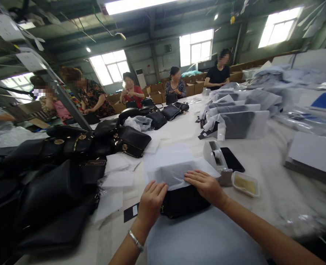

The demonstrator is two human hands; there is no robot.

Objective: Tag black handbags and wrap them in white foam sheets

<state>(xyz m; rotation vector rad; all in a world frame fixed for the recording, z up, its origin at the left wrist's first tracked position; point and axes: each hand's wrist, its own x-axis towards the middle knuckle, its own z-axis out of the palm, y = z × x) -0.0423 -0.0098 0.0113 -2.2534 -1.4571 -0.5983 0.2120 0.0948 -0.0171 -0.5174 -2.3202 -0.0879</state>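
A black handbag (186, 202) lies in front of me, its far part covered by a sheet of white tissue paper (176, 173). My left hand (151, 200), with a silver bangle on the wrist, has its fingers bent around the paper's left edge at the side of the bag. Across the right part of the paper, my right hand (207, 186) rests with fingers stretched out flat. Both thumbs are largely hidden. A dark tag with a white label (131, 212) sticks out beside my left wrist. More pale sheet (198, 239) spreads under the bag toward me.
Black handbags (60, 195) crowd the left side, near loose white papers (118, 180). At right are a tape dispenser (214, 156), a phone (232, 159), a small plastic tub (245, 184), paper-wrapped bags (240, 123) and a board stack (314, 154). Several people stand across the table.
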